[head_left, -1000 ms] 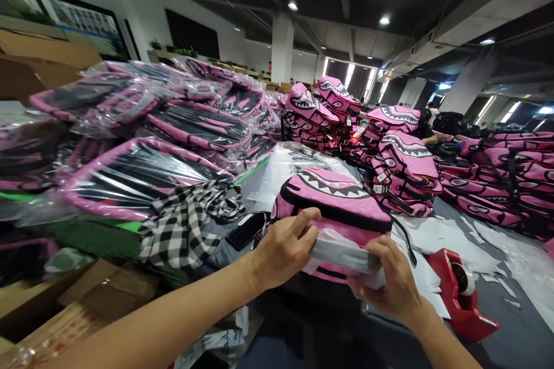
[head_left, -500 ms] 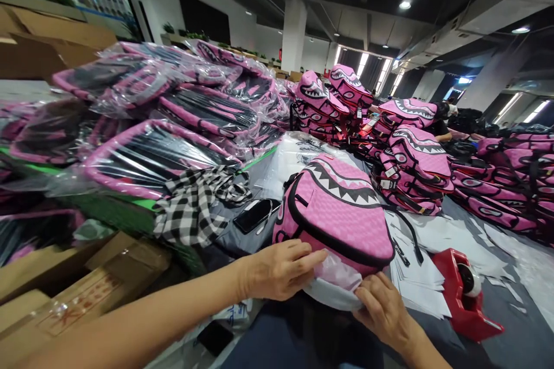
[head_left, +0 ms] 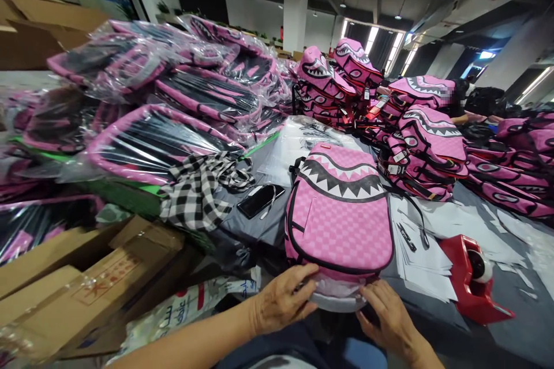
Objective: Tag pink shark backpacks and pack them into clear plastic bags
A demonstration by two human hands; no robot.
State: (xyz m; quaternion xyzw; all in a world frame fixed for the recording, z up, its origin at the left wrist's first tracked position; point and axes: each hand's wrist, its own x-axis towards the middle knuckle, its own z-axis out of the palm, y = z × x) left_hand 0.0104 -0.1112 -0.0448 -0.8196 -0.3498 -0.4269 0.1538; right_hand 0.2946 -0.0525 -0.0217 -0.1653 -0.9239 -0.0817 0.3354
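Note:
A pink backpack (head_left: 346, 225) with a shark-teeth print lies front side up, its near end at the table edge. Whitish translucent plastic (head_left: 340, 300) covers its near end. My left hand (head_left: 285, 298) is at the near left corner, its fingers bent but apart, fingertips touching the plastic and the backpack's edge. At the near right corner, my right hand (head_left: 386, 309) has thumb and fingers closed around the edge of the plastic. The left thumb is hidden. A black strap (head_left: 413, 204) trails from the backpack's right side.
Plastic-wrapped backpacks (head_left: 164, 138) are heaped at left, with a checked cloth (head_left: 197, 190) and phone (head_left: 259, 200) nearer. Unwrapped pink backpacks (head_left: 437, 132) stand stacked behind. To the right are papers (head_left: 426, 274) and a red tape dispenser (head_left: 470, 279). Cardboard boxes (head_left: 99, 282) sit at lower left.
The view has tipped downward. The backpack's front now lies flatter and squarer to me. My left hand's fingers have spread and moved to the corner; my right hand stays at the plastic.

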